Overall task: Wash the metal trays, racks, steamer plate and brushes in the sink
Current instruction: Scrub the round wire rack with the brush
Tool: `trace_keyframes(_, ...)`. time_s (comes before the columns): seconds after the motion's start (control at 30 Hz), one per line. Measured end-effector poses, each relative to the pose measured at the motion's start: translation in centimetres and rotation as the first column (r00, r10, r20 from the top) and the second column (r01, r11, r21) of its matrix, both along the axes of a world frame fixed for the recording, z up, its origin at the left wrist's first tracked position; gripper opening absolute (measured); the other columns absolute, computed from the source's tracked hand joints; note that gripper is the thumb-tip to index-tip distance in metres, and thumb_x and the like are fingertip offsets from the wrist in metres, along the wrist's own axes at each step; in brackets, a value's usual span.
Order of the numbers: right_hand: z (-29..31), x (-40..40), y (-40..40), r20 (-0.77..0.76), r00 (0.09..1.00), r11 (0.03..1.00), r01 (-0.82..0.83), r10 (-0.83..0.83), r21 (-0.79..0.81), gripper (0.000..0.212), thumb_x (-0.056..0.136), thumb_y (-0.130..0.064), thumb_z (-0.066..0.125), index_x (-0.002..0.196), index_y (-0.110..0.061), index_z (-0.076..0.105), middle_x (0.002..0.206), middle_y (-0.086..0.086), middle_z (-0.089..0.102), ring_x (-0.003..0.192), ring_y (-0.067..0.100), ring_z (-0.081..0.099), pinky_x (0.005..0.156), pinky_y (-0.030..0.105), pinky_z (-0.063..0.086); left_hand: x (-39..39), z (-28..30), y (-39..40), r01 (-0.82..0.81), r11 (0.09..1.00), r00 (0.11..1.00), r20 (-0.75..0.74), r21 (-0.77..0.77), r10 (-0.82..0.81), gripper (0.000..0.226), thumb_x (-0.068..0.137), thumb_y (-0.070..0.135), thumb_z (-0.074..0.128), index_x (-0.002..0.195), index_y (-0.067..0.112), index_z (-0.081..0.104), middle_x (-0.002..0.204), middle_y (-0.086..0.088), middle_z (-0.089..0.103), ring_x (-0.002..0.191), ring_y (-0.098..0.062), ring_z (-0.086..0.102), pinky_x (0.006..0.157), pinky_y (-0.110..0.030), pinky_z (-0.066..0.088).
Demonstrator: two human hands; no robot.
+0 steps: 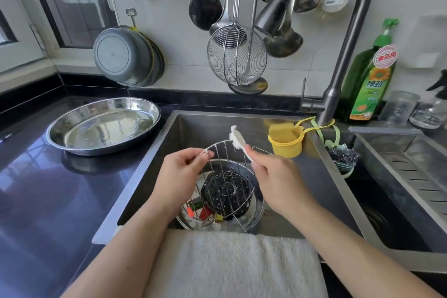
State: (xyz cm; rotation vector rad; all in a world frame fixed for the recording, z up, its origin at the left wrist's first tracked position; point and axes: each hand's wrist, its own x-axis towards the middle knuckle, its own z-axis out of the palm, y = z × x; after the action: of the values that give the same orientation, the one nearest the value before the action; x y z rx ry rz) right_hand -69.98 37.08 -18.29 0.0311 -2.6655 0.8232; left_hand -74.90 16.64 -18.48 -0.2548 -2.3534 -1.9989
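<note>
You're scrubbing the rack (225, 176) over the sink (321, 152).

Your left hand (179, 172) pinches the rack's rim, tilted above the steamer plate (226, 191); your right hand (273, 176) grips one soapy brush (238, 140). That light pinch on wet wire could slip, I judge, dropping the rack onto the pile. Count: one rack, one plate, one tray (104, 126) on the counter, another (254, 220) under the plate.

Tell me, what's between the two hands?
In the head view, the wire rack spans between the left hand and right hand, with the white brush scrubbing it.
</note>
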Motion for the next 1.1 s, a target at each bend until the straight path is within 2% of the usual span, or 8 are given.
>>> trace_keyframes(0.1,-0.2,-0.6,0.4,0.047,0.996,0.996,0.075,-0.077,0.043,0.045,0.107,-0.021,0.046,0.147,-0.042,0.049,0.068,-0.001,0.048,0.061,0.016,0.043,0.054,0.035,0.034,0.5,0.3,0.3,-0.022,0.997,0.998,-0.061,-0.070,0.018,0.017,0.103,0.022,0.064,0.101,0.022,0.082,0.092,0.010,0.080,0.092,-0.007,0.075,0.092,-0.038,0.059)
trace_keyframes(0.17,-0.1,-0.3,-0.3,0.034,0.998,0.997,0.054,-0.056,0.050,0.045,0.107,-0.021,0.046,0.149,-0.039,0.047,0.070,0.001,0.051,0.065,0.019,0.047,0.056,0.040,0.039,0.5,0.5,0.3,-0.043,0.997,0.995,-0.091,-0.071,0.036,0.017,0.102,0.020,0.065,0.099,0.021,0.081,0.090,0.011,0.080,0.089,-0.006,0.075,0.087,-0.033,0.059)
trace_keyframes(0.23,-0.1,0.2,-1.2,-0.019,1.000,1.000,-0.023,0.023,-0.018,0.046,0.107,-0.021,0.047,0.150,-0.036,0.046,0.070,-0.004,0.049,0.065,0.014,0.046,0.055,0.031,0.036,0.5,0.5,0.2,-0.058,0.998,0.995,-0.076,0.000,0.058,0.017,0.101,0.018,0.066,0.094,0.019,0.081,0.088,0.006,0.080,0.085,-0.010,0.075,0.081,-0.030,0.058)
trace_keyframes(0.43,-0.3,0.0,-0.6,0.079,0.974,0.973,0.204,-0.213,0.107,0.056,0.107,-0.022,0.044,0.157,-0.044,0.029,0.069,-0.004,0.047,0.063,0.014,0.049,0.046,0.026,0.028,0.5,0.1,0.7,0.013,0.996,1.000,-0.015,0.089,-0.012,0.019,0.102,0.016,0.063,0.093,0.017,0.080,0.090,-0.008,0.076,0.097,-0.032,0.073,0.086,-0.048,0.063)
trace_keyframes(0.57,-0.1,0.3,-1.7,-0.028,0.998,0.998,0.050,-0.051,-0.035,0.052,0.107,-0.021,0.046,0.156,-0.034,0.034,0.066,-0.007,0.046,0.060,0.008,0.044,0.049,0.025,0.031,0.3,0.2,0.5,0.020,0.978,0.999,0.024,0.207,-0.026,0.020,0.106,0.014,0.056,0.099,0.005,0.071,0.089,-0.004,0.074,0.094,-0.030,0.077,0.084,-0.051,0.063)
trace_keyframes(0.7,-0.1,-0.6,-0.1,-0.046,0.994,0.992,0.107,-0.104,0.068,0.050,0.108,-0.023,0.045,0.154,-0.040,0.037,0.080,-0.003,0.050,0.068,0.016,0.050,0.055,0.031,0.035,0.6,0.5,0.6,-0.038,0.962,0.998,0.052,0.271,0.024,0.019,0.106,0.014,0.055,0.100,0.003,0.069,0.081,-0.001,0.072,0.090,-0.033,0.078,0.082,-0.048,0.063)
trace_keyframes(0.87,-0.3,-0.5,1.3,0.127,0.971,0.963,0.173,-0.202,0.208,0.049,0.107,-0.023,0.042,0.149,-0.048,0.042,0.073,-0.006,0.047,0.071,0.023,0.055,0.051,0.032,0.033,-0.5,1.0,-0.8,-0.257,0.857,0.961,0.212,0.446,0.178,0.015,0.107,0.015,0.055,0.103,0.005,0.065,0.107,-0.022,0.068,0.090,-0.036,0.078,0.084,-0.049,0.063)
trace_keyframes(1.1,0.1,-2.4,2.6,0.142,0.988,0.962,0.092,-0.057,-0.256,0.043,0.108,-0.019,0.040,0.147,-0.036,0.050,0.086,0.015,0.066,0.056,0.011,0.040,0.053,0.028,0.032,0.2,0.9,0.2,-0.124,0.936,0.992,0.066,0.328,0.109,0.016,0.106,0.013,0.056,0.103,0.005,0.070,0.102,-0.023,0.071,0.090,-0.035,0.078,0.083,-0.049,0.063)
